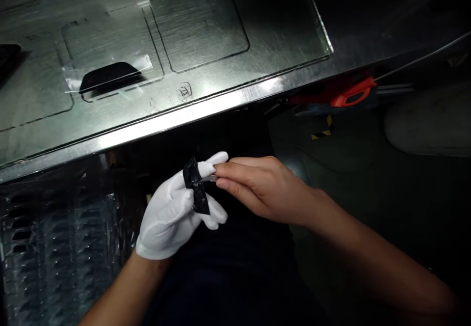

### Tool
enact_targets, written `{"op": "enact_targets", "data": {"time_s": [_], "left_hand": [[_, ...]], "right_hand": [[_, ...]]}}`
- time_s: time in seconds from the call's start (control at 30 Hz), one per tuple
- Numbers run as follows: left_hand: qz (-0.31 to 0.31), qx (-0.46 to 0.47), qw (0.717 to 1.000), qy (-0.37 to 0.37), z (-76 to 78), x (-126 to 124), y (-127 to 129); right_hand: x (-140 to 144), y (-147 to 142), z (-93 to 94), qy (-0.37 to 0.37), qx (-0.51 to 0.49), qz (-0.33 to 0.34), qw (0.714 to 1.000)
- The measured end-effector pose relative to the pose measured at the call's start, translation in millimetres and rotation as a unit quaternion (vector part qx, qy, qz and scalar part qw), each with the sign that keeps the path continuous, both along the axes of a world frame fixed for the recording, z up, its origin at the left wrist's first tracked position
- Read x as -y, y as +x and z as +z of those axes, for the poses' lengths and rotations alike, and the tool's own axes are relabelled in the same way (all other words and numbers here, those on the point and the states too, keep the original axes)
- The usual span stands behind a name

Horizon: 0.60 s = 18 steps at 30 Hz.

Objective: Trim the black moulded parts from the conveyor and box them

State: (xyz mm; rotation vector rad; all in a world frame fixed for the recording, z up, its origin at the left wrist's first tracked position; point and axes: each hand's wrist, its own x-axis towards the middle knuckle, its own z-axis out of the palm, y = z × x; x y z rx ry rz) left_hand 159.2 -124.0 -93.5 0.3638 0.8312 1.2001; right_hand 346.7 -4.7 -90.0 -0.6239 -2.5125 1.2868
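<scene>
Black part [196, 188] sits pinched in my gloved left hand [172, 218], below the table [221, 100] edge. My bare right hand [265, 188] at 3 o'clock grips its small tab. A tray [55, 247] of parts lies at 9 o'clock.

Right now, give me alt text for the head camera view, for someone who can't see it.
A white-gloved left hand holds a small black part while the bare right hand pinches a thin piece against it, below a brushed metal table. Another black part lies on the table under clear film.
</scene>
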Motion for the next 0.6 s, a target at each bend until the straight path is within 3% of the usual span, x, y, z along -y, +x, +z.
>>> {"op": "enact_targets", "data": {"time_s": [0.37, 0.6], "left_hand": [[0.01, 0.01, 1.0, 0.027, -4.4, 4.3, 2.7], [0.013, 0.006, 1.0, 0.0, 2.5, 5.3, 3.6]], "right_hand": [[-6.2, 8.0, 5.1, 0.048, -0.008, 0.045, 0.998], [-4.7, 6.4, 7.9, 0.044, 0.006, 0.062, 0.997]]}}
